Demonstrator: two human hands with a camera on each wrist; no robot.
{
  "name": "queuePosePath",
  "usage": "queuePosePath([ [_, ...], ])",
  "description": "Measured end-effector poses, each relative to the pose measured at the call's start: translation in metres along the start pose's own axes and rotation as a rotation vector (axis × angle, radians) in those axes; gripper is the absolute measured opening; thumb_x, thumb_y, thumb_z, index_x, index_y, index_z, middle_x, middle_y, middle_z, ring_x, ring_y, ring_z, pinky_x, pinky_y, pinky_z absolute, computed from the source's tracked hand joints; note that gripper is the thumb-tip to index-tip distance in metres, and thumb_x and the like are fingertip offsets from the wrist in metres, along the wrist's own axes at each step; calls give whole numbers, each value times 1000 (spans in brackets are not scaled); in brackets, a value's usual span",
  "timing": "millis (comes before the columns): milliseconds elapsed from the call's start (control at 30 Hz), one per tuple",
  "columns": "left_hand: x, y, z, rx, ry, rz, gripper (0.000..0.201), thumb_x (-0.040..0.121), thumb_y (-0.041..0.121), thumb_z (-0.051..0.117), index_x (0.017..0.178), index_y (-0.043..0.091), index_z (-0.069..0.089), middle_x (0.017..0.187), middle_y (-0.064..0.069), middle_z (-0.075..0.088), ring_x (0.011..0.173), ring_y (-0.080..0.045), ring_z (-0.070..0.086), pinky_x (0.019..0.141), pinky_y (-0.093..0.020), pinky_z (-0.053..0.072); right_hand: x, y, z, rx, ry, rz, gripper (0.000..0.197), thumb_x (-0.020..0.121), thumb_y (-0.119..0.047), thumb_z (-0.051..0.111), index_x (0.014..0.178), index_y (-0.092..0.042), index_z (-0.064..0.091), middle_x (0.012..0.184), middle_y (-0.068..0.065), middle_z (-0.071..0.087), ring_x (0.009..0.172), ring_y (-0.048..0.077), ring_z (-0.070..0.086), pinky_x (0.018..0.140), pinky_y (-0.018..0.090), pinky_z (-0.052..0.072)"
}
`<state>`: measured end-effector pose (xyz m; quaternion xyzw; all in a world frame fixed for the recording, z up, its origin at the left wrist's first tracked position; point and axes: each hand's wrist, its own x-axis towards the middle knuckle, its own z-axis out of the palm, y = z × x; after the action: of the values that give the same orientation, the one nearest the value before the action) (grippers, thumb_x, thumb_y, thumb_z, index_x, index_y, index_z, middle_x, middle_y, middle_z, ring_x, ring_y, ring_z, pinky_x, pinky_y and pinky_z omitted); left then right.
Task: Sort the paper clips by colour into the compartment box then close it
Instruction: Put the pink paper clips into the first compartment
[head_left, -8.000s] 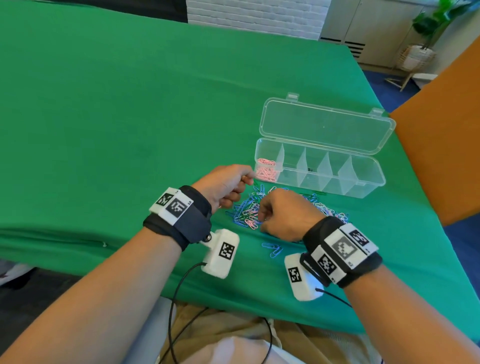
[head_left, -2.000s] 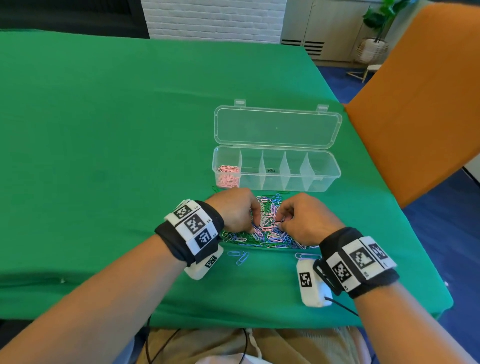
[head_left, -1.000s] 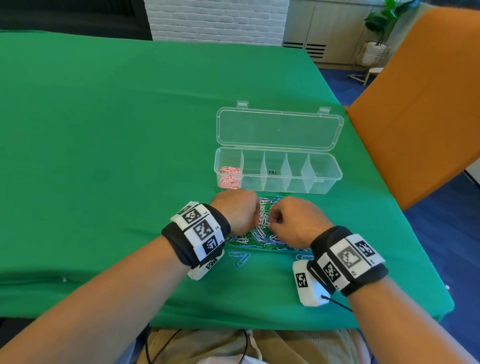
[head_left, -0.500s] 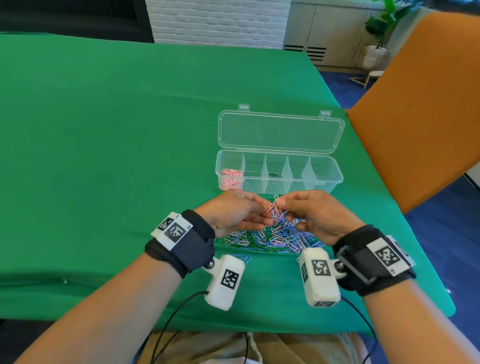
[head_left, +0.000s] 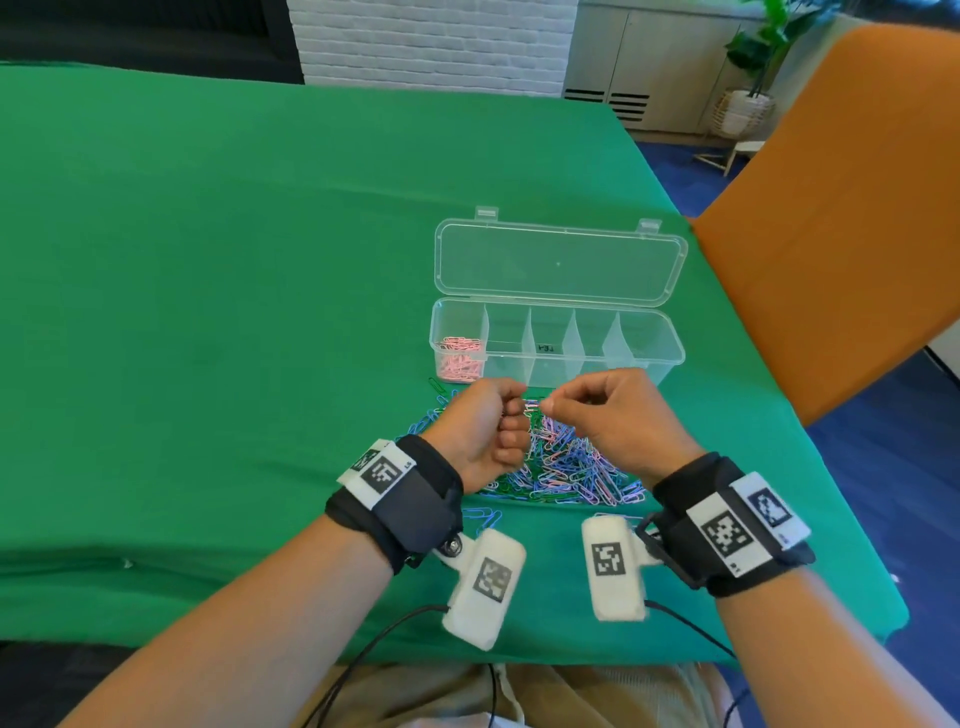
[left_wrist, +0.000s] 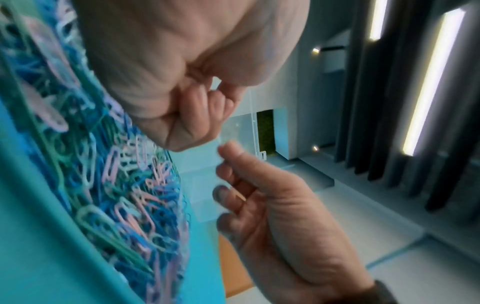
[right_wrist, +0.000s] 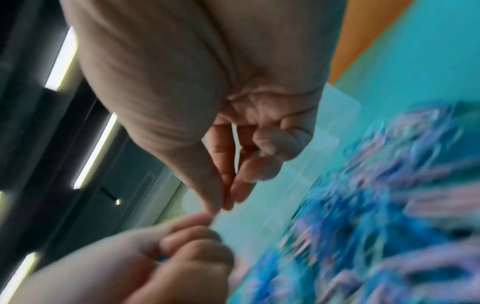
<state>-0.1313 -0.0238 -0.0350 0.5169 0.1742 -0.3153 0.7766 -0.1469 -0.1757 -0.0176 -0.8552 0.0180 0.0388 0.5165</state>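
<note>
We hold both hands, left hand (head_left: 485, 426) and right hand (head_left: 615, 415), curled and pinching a pink paper clip (head_left: 532, 404) between them above the clip pile (head_left: 566, 467), the open compartment box (head_left: 623, 358) at twelve o'clock.

We see bright, even daylight on the table (head_left: 208, 312) from the head view, soft shadows | wide-angle bowing at edges | left wrist view soft, tinted blue | right wrist view heavily motion-blurred, ceiling strip lights (left_wrist: 428, 82) glaring.

Head view looks down; both close wrist views share the paper-clip heap (head_left: 561, 467).
</note>
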Motion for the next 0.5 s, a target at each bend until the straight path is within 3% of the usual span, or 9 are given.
queuePosePath([
  [100, 2, 3, 0, 537, 118, 151, 37, 98, 35, 52, 65, 19, 49, 44, 9, 31, 36, -10, 26, 38, -17, 20, 3, 11, -7, -341, -75, 22, 14, 84, -20, 77, 70, -19, 75, 64, -6, 67, 54, 1, 54, 57, 15, 47],
  [167, 2, 5, 0, 862, 153, 269, 32, 94, 37, 62, 71, 15, 65, 51, 7, 50, 46, -9, 45, 48, -20, 34, 5, 17, -8, -445, -130, 71, 14, 82, -18, 78, 68, -20, 74, 65, -6, 69, 60, 8, 59, 65, 25, 53],
  [200, 3, 6, 2, 953, 133, 308, 27, 91, 34, 67, 74, 14, 69, 63, 6, 61, 59, -8, 55, 59, -21, 42, 5, 18, -8, -476, -159, 96, 12, 80, -17, 79, 70, -20, 73, 65, -7, 68, 62, 10, 61, 66, 27, 53],
  [267, 2, 6, 8, 1137, 90, 318, 14, 89, 26, 71, 77, 18, 72, 79, 7, 69, 78, -10, 62, 72, -25, 46, 4, 18, -7, -530, -202, 119, 13, 77, -17, 82, 74, -22, 70, 65, -9, 65, 64, 12, 61, 69, 26, 50],
  [367, 4, 4, 18, 1412, 89, 315, 7, 86, 17, 71, 82, 20, 76, 80, 6, 69, 81, -14, 64, 74, -27, 49, 3, 17, -7, -577, -216, 112, 18, 76, -18, 83, 80, -25, 66, 72, -6, 65, 69, 14, 62, 73, 29, 52],
  [500, 9, 1, 23, 1597, 128, 349, 7, 82, 17, 72, 86, 15, 77, 84, -3, 74, 83, -24, 69, 79, -38, 58, 2, 18, -11, -592, -212, 100, 24, 76, -17, 83, 77, -29, 62, 75, -6, 63, 75, 18, 63, 79, 34, 54],
])
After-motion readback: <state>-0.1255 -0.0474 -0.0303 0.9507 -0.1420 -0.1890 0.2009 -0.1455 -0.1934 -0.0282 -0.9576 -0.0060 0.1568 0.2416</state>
